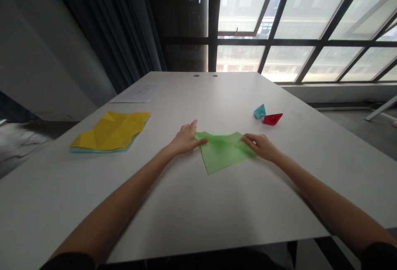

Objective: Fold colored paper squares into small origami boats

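Note:
A sheet of light green paper [221,156] with crease lines is held between my hands over the middle of the white table, one corner pointing toward me. My left hand [185,139] pinches its left edge, thumb on top and index finger pointing away. My right hand [259,145] grips the right edge between thumb and fingers. Beyond my right hand stand a red folded paper boat [273,119] and a small blue folded paper piece [259,111], close beside each other. The fingers under the green paper are hidden.
On the left of the white table [198,212] lies a creased yellow sheet [113,129] over light blue paper [102,151]. Farther back is a printed white sheet [136,93]. A dark curtain [120,22] and windows [294,17] stand behind the table.

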A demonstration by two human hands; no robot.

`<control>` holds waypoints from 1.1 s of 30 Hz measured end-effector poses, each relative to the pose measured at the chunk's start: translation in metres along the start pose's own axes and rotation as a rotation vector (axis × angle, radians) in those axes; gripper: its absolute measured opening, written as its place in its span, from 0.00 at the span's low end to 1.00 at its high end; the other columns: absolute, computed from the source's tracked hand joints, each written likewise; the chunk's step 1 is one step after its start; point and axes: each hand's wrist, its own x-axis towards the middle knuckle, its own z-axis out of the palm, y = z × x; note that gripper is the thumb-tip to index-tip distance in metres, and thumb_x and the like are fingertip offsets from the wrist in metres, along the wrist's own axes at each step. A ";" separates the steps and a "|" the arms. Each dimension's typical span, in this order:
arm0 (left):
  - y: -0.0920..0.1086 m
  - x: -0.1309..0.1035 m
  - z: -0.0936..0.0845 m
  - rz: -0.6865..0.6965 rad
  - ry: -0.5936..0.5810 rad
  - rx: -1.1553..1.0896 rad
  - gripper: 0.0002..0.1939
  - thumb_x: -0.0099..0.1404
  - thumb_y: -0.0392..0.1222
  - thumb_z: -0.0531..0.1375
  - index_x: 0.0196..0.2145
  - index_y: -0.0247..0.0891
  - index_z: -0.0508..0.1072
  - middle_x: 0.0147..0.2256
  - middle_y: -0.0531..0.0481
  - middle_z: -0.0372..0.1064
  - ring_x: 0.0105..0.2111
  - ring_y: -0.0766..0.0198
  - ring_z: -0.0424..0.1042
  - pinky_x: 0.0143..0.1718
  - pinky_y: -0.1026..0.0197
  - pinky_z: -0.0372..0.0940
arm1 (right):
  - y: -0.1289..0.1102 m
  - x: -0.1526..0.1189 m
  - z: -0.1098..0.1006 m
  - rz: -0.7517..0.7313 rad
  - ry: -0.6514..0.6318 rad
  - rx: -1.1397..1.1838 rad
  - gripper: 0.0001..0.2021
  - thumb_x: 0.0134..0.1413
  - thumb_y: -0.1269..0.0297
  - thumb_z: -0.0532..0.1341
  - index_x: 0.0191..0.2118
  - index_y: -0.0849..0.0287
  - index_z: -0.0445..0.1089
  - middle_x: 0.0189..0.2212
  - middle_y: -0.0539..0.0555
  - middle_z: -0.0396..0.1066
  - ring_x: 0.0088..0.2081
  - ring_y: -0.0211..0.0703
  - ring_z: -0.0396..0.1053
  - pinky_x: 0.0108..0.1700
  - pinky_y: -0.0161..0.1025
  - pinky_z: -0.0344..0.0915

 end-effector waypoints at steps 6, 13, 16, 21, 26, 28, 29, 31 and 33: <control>0.005 0.004 0.008 -0.367 0.075 -0.520 0.57 0.47 0.57 0.62 0.60 0.33 0.29 0.53 0.30 0.55 0.48 0.50 0.63 0.44 0.53 0.61 | 0.003 0.006 0.012 0.254 0.191 0.549 0.20 0.50 0.46 0.50 0.22 0.57 0.60 0.15 0.47 0.57 0.19 0.35 0.56 0.20 0.33 0.52; 0.015 0.003 0.009 -0.439 -0.054 -1.179 0.26 0.46 0.42 0.65 0.43 0.29 0.68 0.35 0.41 0.72 0.34 0.60 0.72 0.36 0.59 0.66 | 0.002 0.007 0.012 0.421 0.140 0.986 0.15 0.43 0.48 0.59 0.27 0.56 0.65 0.20 0.49 0.66 0.22 0.40 0.64 0.25 0.37 0.63; 0.011 0.003 0.010 -0.396 -0.028 -1.193 0.17 0.43 0.42 0.66 0.31 0.30 0.72 0.32 0.44 0.73 0.33 0.60 0.72 0.38 0.59 0.66 | 0.009 0.008 0.010 0.428 0.172 1.031 0.13 0.43 0.52 0.61 0.24 0.57 0.66 0.18 0.47 0.65 0.20 0.36 0.62 0.23 0.34 0.63; 0.009 0.004 0.008 -0.336 -0.037 -1.239 0.18 0.43 0.43 0.67 0.31 0.31 0.72 0.30 0.47 0.73 0.31 0.64 0.72 0.38 0.60 0.65 | 0.020 0.009 0.007 0.401 0.130 1.044 0.10 0.43 0.56 0.62 0.27 0.58 0.68 0.22 0.48 0.69 0.24 0.35 0.66 0.27 0.33 0.66; 0.010 0.005 0.012 -0.326 -0.036 -1.239 0.25 0.44 0.41 0.67 0.40 0.31 0.68 0.27 0.48 0.72 0.27 0.64 0.72 0.32 0.62 0.65 | 0.016 0.007 0.008 0.340 0.128 1.029 0.25 0.39 0.57 0.65 0.46 0.55 0.63 0.26 0.49 0.72 0.26 0.40 0.70 0.32 0.40 0.69; 0.010 0.005 0.014 -0.314 0.031 -1.254 0.34 0.44 0.40 0.67 0.49 0.34 0.61 0.25 0.50 0.72 0.25 0.64 0.72 0.29 0.62 0.65 | 0.014 0.006 0.009 0.329 0.183 1.019 0.29 0.40 0.57 0.65 0.51 0.54 0.58 0.24 0.48 0.72 0.25 0.40 0.70 0.29 0.39 0.69; 0.009 0.006 0.014 -0.291 0.057 -1.265 0.38 0.45 0.39 0.66 0.52 0.37 0.56 0.24 0.52 0.72 0.25 0.64 0.71 0.28 0.62 0.66 | 0.013 0.006 0.009 0.324 0.204 1.012 0.29 0.41 0.57 0.64 0.51 0.54 0.59 0.23 0.47 0.71 0.24 0.39 0.69 0.28 0.38 0.68; 0.009 0.006 0.014 -0.226 0.080 -1.289 0.41 0.46 0.40 0.66 0.56 0.39 0.52 0.23 0.53 0.71 0.24 0.65 0.71 0.28 0.62 0.66 | 0.012 0.006 0.009 0.311 0.219 0.979 0.23 0.42 0.56 0.64 0.46 0.56 0.64 0.21 0.46 0.70 0.23 0.36 0.68 0.25 0.34 0.66; 0.010 0.006 0.013 -0.171 0.088 -1.310 0.40 0.47 0.41 0.65 0.55 0.37 0.53 0.24 0.52 0.72 0.24 0.65 0.71 0.28 0.63 0.66 | 0.013 0.007 0.011 0.315 0.198 0.941 0.17 0.43 0.56 0.63 0.39 0.58 0.69 0.20 0.47 0.68 0.22 0.34 0.66 0.24 0.32 0.64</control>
